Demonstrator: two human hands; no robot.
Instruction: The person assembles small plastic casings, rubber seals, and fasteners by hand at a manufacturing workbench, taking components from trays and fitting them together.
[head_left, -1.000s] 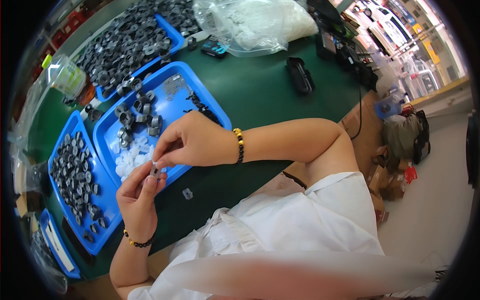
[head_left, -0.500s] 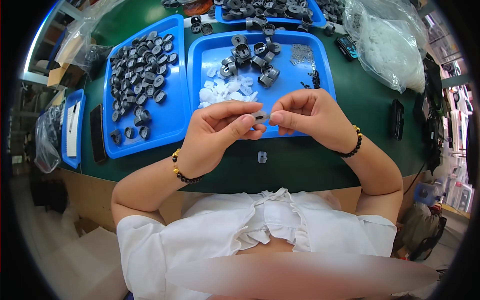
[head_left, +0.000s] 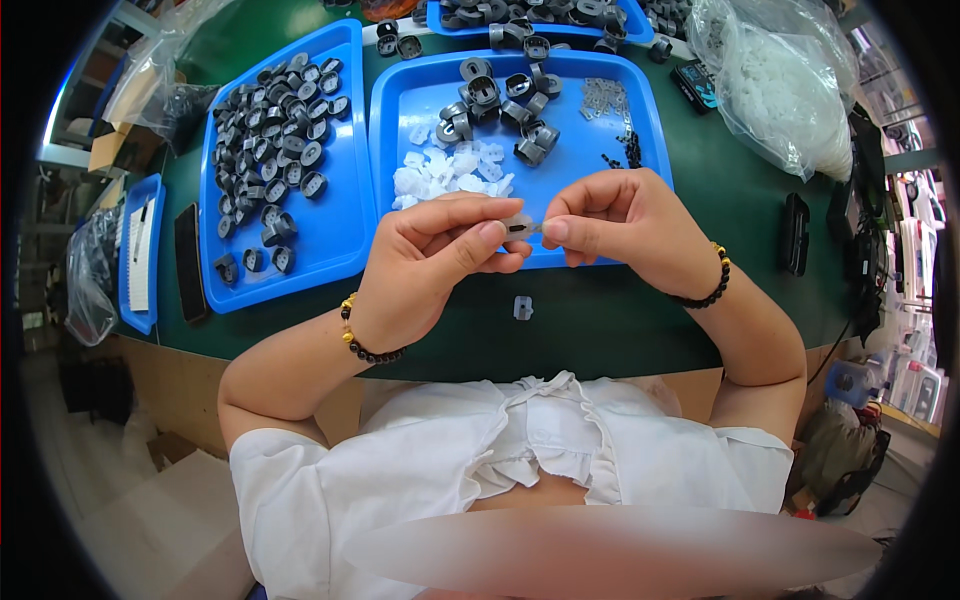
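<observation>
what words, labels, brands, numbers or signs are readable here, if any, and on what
None can be read.
Black packet, upper right: light-blue marking, too small to read.
White pad, far left: any writing too small to read.
Small translucent piece in the left hand: no lettering visible.

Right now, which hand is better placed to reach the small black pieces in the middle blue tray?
Probably the right hand: it is nearer the small black pieces, close to their side of the tray. The left hand is farther left, gripping a translucent part.
</observation>
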